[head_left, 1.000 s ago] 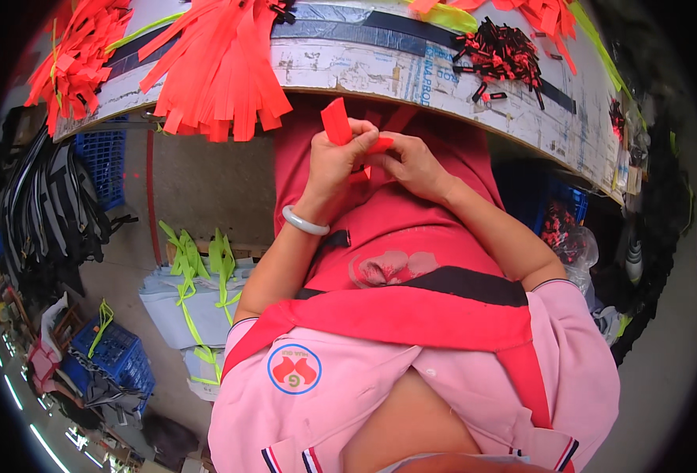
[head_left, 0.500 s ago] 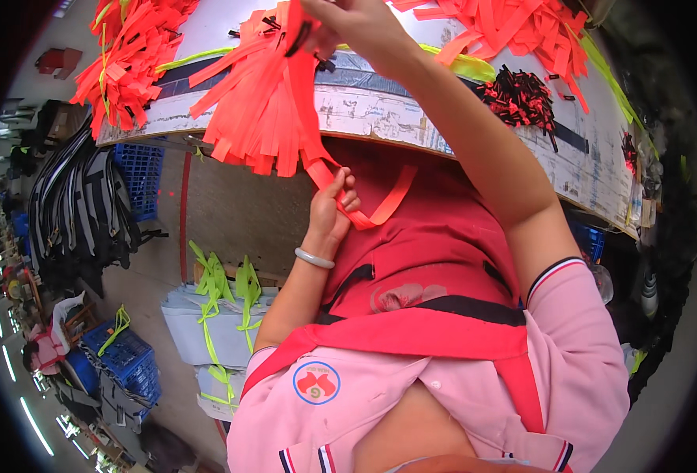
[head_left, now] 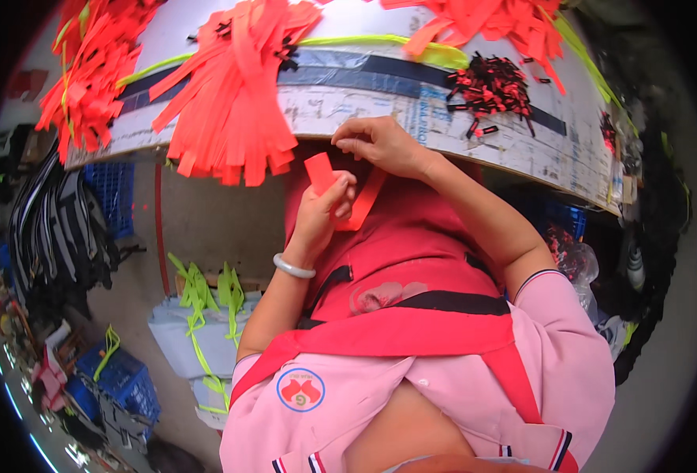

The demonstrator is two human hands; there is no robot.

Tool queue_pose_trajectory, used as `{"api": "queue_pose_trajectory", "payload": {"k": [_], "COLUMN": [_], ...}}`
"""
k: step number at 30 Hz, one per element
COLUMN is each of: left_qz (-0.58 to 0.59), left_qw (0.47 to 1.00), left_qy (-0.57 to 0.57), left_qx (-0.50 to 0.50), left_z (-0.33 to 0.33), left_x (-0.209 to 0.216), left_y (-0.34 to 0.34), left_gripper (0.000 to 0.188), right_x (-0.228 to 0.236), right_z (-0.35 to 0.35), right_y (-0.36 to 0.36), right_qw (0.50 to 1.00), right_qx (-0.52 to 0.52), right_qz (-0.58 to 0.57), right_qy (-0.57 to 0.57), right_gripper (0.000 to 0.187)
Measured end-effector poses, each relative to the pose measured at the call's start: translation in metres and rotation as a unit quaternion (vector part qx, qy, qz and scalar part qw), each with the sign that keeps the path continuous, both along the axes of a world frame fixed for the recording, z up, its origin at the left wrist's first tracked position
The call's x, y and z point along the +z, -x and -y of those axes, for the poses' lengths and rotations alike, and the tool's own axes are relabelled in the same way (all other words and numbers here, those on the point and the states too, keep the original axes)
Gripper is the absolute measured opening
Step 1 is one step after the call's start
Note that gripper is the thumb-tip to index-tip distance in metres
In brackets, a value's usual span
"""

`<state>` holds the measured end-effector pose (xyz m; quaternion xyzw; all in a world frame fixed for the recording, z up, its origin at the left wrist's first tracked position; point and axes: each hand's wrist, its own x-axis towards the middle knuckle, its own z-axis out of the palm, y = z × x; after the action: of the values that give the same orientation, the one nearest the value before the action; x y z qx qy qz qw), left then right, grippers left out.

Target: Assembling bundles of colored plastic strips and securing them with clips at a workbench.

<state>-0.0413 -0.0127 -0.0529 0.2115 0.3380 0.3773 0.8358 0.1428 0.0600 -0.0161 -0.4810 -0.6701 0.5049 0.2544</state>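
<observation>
My left hand (head_left: 321, 209) is closed around a flat orange-red webbing strip (head_left: 318, 169), whose short cut end stands up above the thumb. The rest of the strip loops below the fingers and rises over the red apron toward my right hand (head_left: 384, 147). That hand is beside the table's front edge, with its fingers bent together; what they hold, if anything, is hidden. A thick bundle of orange-red strips (head_left: 234, 102) with black ends hangs over the table edge, left of both hands.
The white board table (head_left: 325, 110) carries a heap of small black-and-red pieces (head_left: 490, 91) and more orange-red strips (head_left: 482, 27). Black and grey straps (head_left: 57, 229) hang at left. Grey stacks tied with yellow-green bands (head_left: 183, 323) and a blue crate (head_left: 120, 378) are on the floor.
My right hand has come down from the bundle on the table to near the table edge. My left hand still grips the strip, whose end now stands free of the bundle.
</observation>
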Motion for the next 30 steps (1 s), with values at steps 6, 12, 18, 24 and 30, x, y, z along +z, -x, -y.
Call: {"api": "queue_pose_trajectory", "payload": {"k": [6,12,18,24,30], "left_qz": [0.009,-0.001,-0.077,-0.131,-0.136], "left_qw": [0.998,0.997,0.992,0.979,0.978], "left_qy": [-0.054,-0.075,-0.1,-0.154,-0.156], "left_qx": [-0.018,-0.02,0.0,-0.027,-0.007], "left_z": [-0.033,-0.068,-0.091,-0.087,-0.085], "left_x": [0.019,0.023,0.007,-0.008,-0.011], "left_y": [-0.022,-0.045,-0.047,-0.053,-0.049], "left_gripper": [0.014,0.014,0.018,0.02,0.019], "right_x": [0.03,0.026,0.018,-0.003,0.01], "right_z": [-0.04,-0.102,-0.154,-0.171,-0.145], "right_y": [-0.099,-0.213,-0.222,-0.231,-0.18], "right_qw": [0.967,0.912,0.828,0.826,0.922], "right_qx": [-0.1,-0.217,-0.301,-0.294,-0.226], "right_qz": [0.119,0.295,0.435,0.449,0.232], "right_qy": [-0.202,-0.187,-0.187,-0.173,-0.212], "right_gripper": [0.016,0.028,0.039,0.034,0.026]}}
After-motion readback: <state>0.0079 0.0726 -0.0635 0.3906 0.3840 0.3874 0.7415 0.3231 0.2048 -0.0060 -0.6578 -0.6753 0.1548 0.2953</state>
